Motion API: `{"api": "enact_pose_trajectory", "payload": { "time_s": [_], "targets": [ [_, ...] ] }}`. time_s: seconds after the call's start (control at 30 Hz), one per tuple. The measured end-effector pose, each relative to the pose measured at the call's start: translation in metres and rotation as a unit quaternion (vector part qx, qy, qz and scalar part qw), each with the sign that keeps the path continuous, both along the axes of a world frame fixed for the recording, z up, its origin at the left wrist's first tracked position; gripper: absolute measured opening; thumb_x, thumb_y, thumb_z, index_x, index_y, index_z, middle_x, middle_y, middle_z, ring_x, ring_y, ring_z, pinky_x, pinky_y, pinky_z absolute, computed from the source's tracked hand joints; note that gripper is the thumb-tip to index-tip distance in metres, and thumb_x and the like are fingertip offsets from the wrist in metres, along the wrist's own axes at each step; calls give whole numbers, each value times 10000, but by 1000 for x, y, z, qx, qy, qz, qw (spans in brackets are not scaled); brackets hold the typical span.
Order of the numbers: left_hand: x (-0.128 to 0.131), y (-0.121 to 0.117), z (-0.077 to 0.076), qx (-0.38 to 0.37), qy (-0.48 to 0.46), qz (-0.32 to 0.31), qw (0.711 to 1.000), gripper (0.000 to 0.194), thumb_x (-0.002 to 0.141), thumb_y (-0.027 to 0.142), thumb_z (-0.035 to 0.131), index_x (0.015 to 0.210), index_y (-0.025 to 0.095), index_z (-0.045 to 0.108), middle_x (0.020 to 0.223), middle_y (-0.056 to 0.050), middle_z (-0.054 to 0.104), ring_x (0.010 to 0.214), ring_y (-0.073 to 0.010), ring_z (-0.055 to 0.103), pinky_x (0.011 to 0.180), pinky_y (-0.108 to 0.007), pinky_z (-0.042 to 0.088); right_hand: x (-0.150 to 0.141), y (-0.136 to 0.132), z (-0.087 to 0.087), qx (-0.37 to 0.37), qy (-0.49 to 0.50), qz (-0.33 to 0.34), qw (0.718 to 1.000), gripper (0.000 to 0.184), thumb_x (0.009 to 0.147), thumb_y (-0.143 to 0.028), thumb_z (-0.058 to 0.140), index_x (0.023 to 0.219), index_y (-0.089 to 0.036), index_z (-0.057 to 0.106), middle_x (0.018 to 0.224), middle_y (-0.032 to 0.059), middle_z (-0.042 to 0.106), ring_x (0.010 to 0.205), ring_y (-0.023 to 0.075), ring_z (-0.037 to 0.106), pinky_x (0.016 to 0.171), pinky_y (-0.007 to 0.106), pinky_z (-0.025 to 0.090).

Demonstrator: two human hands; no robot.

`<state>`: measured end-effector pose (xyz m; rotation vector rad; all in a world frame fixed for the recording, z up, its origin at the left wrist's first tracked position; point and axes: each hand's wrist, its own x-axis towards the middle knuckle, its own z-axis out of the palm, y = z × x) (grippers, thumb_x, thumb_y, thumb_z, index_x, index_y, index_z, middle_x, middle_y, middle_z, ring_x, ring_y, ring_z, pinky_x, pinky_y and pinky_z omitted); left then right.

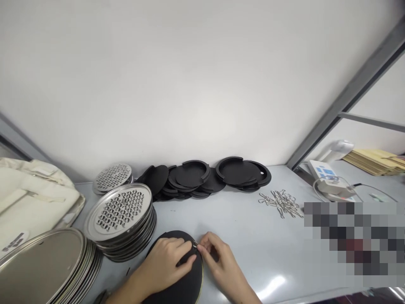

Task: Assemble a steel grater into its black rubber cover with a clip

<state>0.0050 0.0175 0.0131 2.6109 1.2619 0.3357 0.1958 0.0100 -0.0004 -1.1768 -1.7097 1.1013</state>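
Observation:
A black round disc (pixel 180 283) with a thin metal rim lies on the grey table near the front edge. My left hand (pixel 166 261) rests on top of it, fingers curled and pressing down at its right rim. My right hand (pixel 218 259) is beside it, fingers pinched on a small wire clip (pixel 195 245) at the disc's rim.
Stacks of perforated metal discs (pixel 122 211) and plain metal lids (pixel 44 266) stand at the left. Black discs (pixel 205 175) are piled along the wall. A heap of wire clips (pixel 280 202) lies to the right. A white device (pixel 327 179) and a cream bag (pixel 28 194) sit at the sides.

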Motion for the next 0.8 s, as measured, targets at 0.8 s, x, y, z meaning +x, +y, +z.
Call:
{"api": "enact_pose_trajectory", "payload": {
  "time_s": [0.8],
  "targets": [
    [-3, -2, 4, 71, 3, -22, 997, 171, 905, 330, 465, 841, 228, 587, 734, 19, 644, 663, -170, 593, 550, -286, 238, 4, 11, 2, 90, -183, 133, 970, 289, 963, -224, 340, 676, -201, 326, 656, -32, 409, 654, 132, 422, 636, 251, 326]
  ]
}}
